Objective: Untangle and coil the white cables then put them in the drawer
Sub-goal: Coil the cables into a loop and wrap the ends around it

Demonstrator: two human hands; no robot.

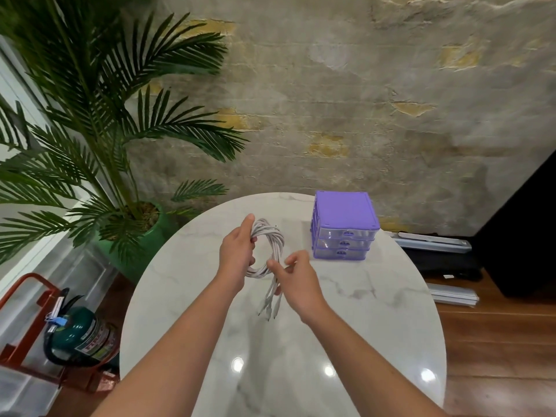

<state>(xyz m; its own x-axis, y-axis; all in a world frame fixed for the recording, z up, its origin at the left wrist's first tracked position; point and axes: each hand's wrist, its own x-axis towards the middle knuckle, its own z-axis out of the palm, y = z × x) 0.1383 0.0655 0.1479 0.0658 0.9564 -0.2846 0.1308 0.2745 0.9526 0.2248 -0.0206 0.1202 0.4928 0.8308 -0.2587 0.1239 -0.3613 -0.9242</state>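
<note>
2 hands work at the centre of the frame above the marble table (376, 311). The left hand (237, 254) grips the looped side of the white cables (272, 245), fingers curled round the bundle. The right hand (298, 278) pinches the strands where the loose ends hang down toward the tabletop. To coil well, it seems best to keep the loop pinned, feed the dangling tails round evenly, and avoid twisting. All 3 trays of the purple drawer unit (346, 215), right of centre, look closed.
</note>
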